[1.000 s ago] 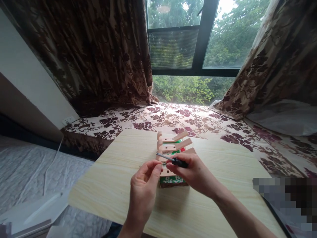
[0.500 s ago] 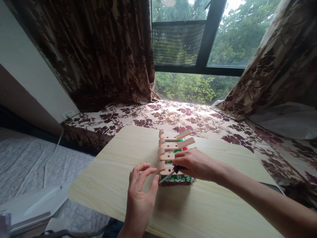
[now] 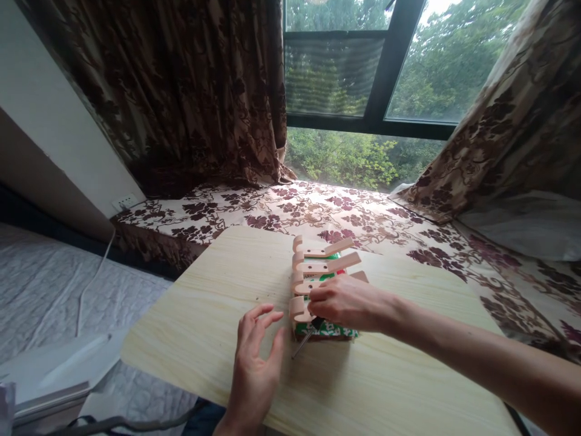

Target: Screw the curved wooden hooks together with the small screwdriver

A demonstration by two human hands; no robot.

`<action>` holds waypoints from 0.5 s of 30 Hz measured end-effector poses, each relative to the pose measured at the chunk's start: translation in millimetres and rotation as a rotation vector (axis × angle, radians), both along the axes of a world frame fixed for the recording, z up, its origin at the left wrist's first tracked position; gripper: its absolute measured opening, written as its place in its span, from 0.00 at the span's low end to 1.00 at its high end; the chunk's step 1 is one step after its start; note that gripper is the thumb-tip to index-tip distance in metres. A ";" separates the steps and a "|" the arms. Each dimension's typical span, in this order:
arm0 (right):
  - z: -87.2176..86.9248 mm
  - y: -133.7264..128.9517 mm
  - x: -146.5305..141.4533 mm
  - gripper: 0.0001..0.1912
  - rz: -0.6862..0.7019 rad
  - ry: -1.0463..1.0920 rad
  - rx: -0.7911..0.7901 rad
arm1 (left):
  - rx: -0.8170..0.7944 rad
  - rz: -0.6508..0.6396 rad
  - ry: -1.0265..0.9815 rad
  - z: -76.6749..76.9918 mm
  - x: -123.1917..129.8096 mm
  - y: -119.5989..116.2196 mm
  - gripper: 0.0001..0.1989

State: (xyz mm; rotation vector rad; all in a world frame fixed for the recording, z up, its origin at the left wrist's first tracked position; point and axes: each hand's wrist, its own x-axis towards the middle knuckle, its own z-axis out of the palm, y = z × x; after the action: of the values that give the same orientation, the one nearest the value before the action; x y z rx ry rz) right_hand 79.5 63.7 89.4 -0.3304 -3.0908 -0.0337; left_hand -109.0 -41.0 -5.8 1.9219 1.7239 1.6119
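My right hand (image 3: 338, 301) is closed around the dark handle of a screwdriver (image 3: 303, 343), whose metal shaft points down and left, toward the tabletop. Under that hand lies a green and white printed box (image 3: 336, 330), with several pale wooden hooks (image 3: 344, 262) in a row across its top. Each hook has a curled left end and a raised right end; dark holes show in their flat middles. The nearest hook (image 3: 298, 307) is partly covered by my right fingers. My left hand (image 3: 258, 345) is just left of the box, fingers spread and curved, touching nothing.
The box rests on a light wood-grain table (image 3: 195, 303). Behind it is a window seat with a floral cover (image 3: 227, 209), below a window between floral curtains (image 3: 204, 91). A bed with a pale quilted cover (image 3: 40, 272) is at the left. Small dark specks dot the tabletop.
My right hand has shifted slightly left, and the screwdriver now points more steeply downward, its tip nearer me. My left hand has drawn a little away from the box.
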 end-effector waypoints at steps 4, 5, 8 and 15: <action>-4.8 0.5 -1.9 0.13 0.017 0.012 -0.006 | 0.035 -0.012 0.033 -1.8 -3.2 -1.6 0.06; -6.0 0.6 -2.1 0.13 0.020 0.015 -0.008 | 0.043 -0.019 0.042 -2.0 -3.6 -2.1 0.06; -7.9 0.7 -1.7 0.10 0.027 0.025 -0.018 | 0.054 -0.071 0.085 -3.4 -4.3 -3.5 0.07; -4.0 -2.6 5.3 0.13 0.001 0.052 -0.024 | 0.076 -0.245 0.239 -7.7 1.9 -4.2 0.17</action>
State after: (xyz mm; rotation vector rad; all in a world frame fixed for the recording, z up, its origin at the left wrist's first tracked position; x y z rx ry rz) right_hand 84.8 61.1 85.4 -0.3257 -3.0422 0.0112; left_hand -107.1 -45.2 -13.5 2.3394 1.4438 1.4296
